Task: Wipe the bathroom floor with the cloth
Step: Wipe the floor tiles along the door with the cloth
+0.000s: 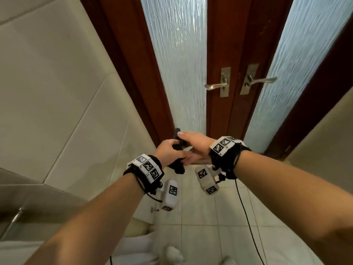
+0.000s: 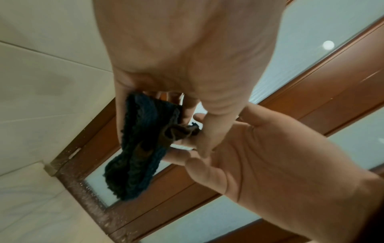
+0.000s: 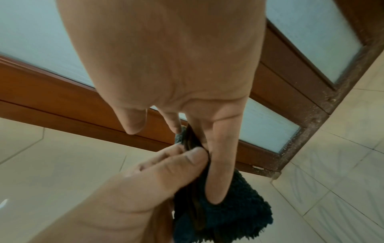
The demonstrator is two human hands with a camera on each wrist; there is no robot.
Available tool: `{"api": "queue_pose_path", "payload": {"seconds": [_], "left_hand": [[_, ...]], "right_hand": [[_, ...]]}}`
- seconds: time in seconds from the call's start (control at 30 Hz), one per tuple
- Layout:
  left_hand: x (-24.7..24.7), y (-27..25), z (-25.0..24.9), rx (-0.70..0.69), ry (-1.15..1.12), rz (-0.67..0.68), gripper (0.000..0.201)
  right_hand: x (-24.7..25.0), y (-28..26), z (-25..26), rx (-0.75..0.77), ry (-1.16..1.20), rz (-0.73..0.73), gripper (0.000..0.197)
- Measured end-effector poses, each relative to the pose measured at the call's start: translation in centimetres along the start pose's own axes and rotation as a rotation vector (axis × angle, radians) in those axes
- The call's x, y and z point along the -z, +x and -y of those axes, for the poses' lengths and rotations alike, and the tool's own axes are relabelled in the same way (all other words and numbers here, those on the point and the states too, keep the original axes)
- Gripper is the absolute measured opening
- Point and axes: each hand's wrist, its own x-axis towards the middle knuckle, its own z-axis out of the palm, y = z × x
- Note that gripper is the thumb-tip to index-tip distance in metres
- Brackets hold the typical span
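Note:
I stand facing the door and hold a dark, fluffy cloth [image 1: 179, 168] at waist height, well above the tiled floor [image 1: 200, 209]. My left hand [image 1: 172, 148] grips the cloth, thumb and fingers curled round its middle. In the left wrist view the cloth [image 2: 135, 156] hangs folded from the left hand [image 2: 166, 129]. My right hand [image 1: 188, 144] meets it from the right. In the right wrist view its straight fingers [image 3: 220, 164] lie along the cloth [image 3: 228, 218], and the left hand's thumb [image 3: 176, 164] pinches the fabric beside them.
Brown double doors with frosted glass stand straight ahead, with two metal lever handles [image 1: 215, 86] [image 1: 261, 80]. Beige wall tiles rise on the left. A black cable [image 1: 246, 217] hangs from my right wrist towards the floor. A white fixture [image 1: 137, 245] sits low at the bottom.

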Motion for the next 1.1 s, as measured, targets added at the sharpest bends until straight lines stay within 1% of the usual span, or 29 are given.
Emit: {"api": "queue_pose_path", "payload": {"seconds": [0.13, 0.2, 0.27, 0.33, 0.47, 0.53, 0.6, 0.7, 0.77, 0.83, 0.87, 0.93, 1.03, 1.07, 1.1], "left_hand": [[2.8, 5.0, 2.1, 0.000, 0.074, 0.011, 0.041], [4.4, 7.9, 3.1, -0.019, 0.075, -0.015, 0.041], [6.3, 11.7, 4.3, -0.022, 0.022, -0.024, 0.039], [6.7, 13.5, 4.6, -0.008, -0.048, -0.028, 0.041], [7.6, 18.5, 7.3, 0.105, -0.204, -0.025, 0.046], [7.2, 20.1, 9.2, 0.191, -0.293, -0.006, 0.048], [6.3, 21.5, 11.4, 0.258, -0.407, 0.016, 0.045], [4.7, 23.4, 14.6, 0.391, -0.628, 0.073, 0.047], [3.1, 24.6, 16.7, 0.482, -0.715, 0.079, 0.050], [1.0, 25.9, 18.7, 0.540, -0.750, 0.076, 0.050], [-0.2, 26.6, 19.7, 0.559, -0.758, 0.071, 0.047], [-2.7, 28.2, 21.8, 0.604, -0.735, 0.059, 0.037], [-6.4, 30.8, 25.3, 0.661, -0.719, 0.032, 0.023], [-7.7, 31.9, 26.6, 0.672, -0.709, 0.017, 0.025], [-8.9, 32.9, 28.1, 0.685, -0.691, 0.006, 0.032]], "right_hand": [[-0.8, 4.5, 2.5, -0.032, 0.075, 0.016, 0.035], [-0.9, 7.3, 3.9, -0.018, 0.058, 0.002, 0.037], [-0.9, 11.1, 5.4, -0.006, 0.031, -0.057, 0.046], [-0.1, 13.2, 5.7, 0.006, -0.027, -0.117, 0.056], [1.1, 19.4, 5.0, -0.035, -0.156, -0.232, 0.070], [1.9, 21.8, 3.7, -0.086, -0.175, -0.246, 0.075], [2.7, 23.9, 1.9, -0.148, -0.123, -0.249, 0.074], [4.0, 27.4, -1.2, -0.236, -0.077, -0.213, 0.068], [4.8, 29.8, -3.4, -0.263, -0.054, -0.183, 0.058], [5.9, 32.0, -5.6, -0.279, -0.014, -0.167, 0.040], [6.6, 33.2, -6.8, -0.294, 0.008, -0.168, 0.036], [7.9, 35.7, -9.3, -0.310, 0.030, -0.181, 0.042], [9.4, 39.7, -13.6, -0.317, 0.000, -0.206, 0.048], [9.8, 41.0, -15.1, -0.326, -0.006, -0.215, 0.047], [10.2, 42.4, -16.8, -0.339, 0.001, -0.223, 0.045]]}}
